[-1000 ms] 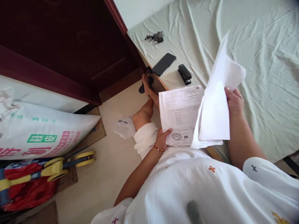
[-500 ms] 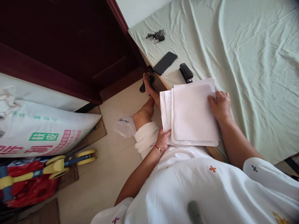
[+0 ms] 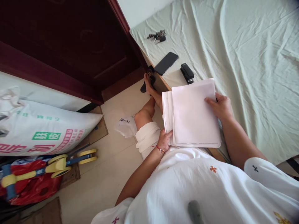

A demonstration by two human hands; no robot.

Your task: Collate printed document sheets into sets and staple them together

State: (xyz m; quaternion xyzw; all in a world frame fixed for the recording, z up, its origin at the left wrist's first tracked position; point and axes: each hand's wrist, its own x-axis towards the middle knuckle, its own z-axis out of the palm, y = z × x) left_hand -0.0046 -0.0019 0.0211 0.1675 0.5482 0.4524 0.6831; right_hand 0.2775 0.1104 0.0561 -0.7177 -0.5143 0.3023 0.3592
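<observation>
A stack of white paper sheets (image 3: pixel 192 115) rests at the edge of the bed, blank backs facing up. My left hand (image 3: pixel 165 140) grips the stack at its lower left corner; a red bracelet circles that wrist. My right hand (image 3: pixel 219 105) lies on the stack's right edge with its fingers over the top sheet. Just beyond the papers, a black stapler (image 3: pixel 187 72) sits on the bed.
A pale green sheet covers the bed (image 3: pixel 252 68). A black phone (image 3: pixel 166 63) and a bunch of keys (image 3: pixel 157 35) lie near its far corner. A dark wooden door (image 3: pixel 70 46) stands at left. A large printed sack (image 3: pixel 44 130) and a yellow-wheeled scooter (image 3: pixel 58 163) lie on the floor.
My right hand brought the lifted, folded-over sheets down flat onto the stack, covering the printed page. It now rests on the stack's right edge. My left hand kept its hold.
</observation>
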